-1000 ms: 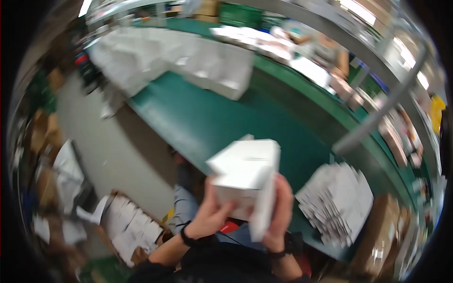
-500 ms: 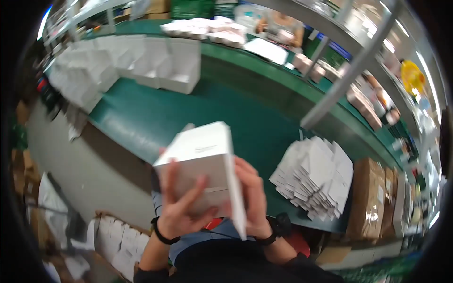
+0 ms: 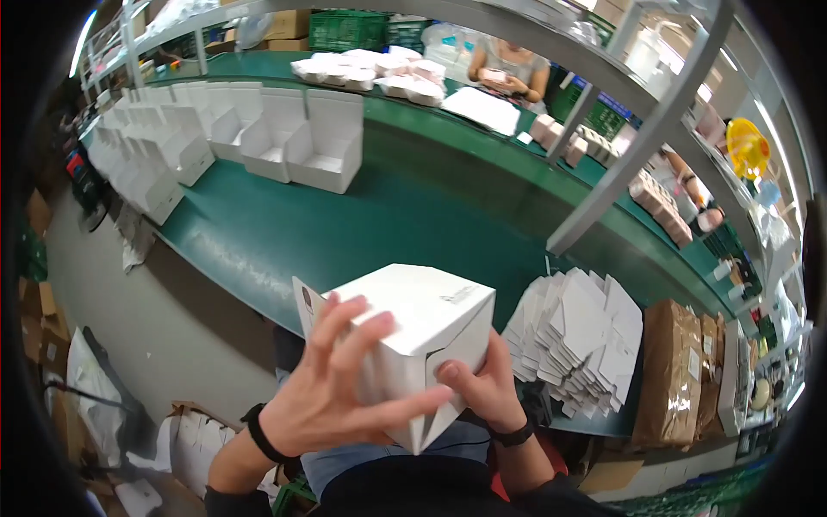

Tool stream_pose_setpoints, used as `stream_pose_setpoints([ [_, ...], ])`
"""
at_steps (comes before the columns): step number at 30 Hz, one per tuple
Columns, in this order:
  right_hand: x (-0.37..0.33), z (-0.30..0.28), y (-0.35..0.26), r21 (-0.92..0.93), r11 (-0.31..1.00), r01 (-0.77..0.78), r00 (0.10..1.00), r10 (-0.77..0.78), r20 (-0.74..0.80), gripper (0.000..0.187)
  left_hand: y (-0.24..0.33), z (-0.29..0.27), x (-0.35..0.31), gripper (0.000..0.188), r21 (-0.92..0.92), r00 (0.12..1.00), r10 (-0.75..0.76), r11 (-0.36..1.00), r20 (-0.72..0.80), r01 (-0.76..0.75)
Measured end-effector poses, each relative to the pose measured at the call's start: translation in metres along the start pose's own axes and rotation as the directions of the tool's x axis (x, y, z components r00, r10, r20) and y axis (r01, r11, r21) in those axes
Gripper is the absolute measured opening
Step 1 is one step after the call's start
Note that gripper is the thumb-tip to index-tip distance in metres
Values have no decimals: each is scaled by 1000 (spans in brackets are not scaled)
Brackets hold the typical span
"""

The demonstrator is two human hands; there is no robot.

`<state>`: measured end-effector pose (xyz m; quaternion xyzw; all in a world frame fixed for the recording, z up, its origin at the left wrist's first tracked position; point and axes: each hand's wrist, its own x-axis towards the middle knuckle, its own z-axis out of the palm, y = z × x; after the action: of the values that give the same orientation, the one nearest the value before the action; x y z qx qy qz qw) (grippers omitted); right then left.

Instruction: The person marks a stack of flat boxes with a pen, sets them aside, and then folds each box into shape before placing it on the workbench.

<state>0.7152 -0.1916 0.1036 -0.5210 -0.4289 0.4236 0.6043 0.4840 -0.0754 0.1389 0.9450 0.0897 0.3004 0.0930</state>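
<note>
A white cardboard box (image 3: pixel 405 302) is held in front of my body, above the near edge of the green table. My left hand (image 3: pixel 345 388) is wrapped over its left side, with fingers spread on the top edge and the near face. My right hand (image 3: pixel 487 379) grips the right side, its thumb pressing by a slot where panels meet. A flap with a dark printed mark stands out at the box's left. To the right lies a pile of flat, unfolded white cartons (image 3: pixel 573 336).
Several open white boxes (image 3: pixel 323 164) stand in rows at the far left of the green table (image 3: pixel 431 215). Brown cartons (image 3: pixel 672 370) stand at the right. A grey metal post (image 3: pixel 637 138) rises at the back right. Beyond it, another person (image 3: pixel 508 69) handles something pinkish.
The box has been turned in my hands, so its top and a folded side with a slot now show. My left hand has shifted over its near face.
</note>
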Motion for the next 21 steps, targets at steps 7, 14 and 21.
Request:
stream_pose_setpoints([
  [7, 31, 25, 5, -135, 986, 100, 995, -95, 44, 72, -3, 12, -24, 78, -3, 987, -52, 999, -155, 52],
  [14, 48, 45, 2, -396, 816, 420, 897, -440, 46, 68, -55, 39, -44, 63, -110, 853, -328, 944, -406, 311],
  [21, 83, 74, 65, -832, 90, 548, 835, -128, 536, 60, -85, 56, -45, 28, -189, 866, -487, 866, -116, 462],
])
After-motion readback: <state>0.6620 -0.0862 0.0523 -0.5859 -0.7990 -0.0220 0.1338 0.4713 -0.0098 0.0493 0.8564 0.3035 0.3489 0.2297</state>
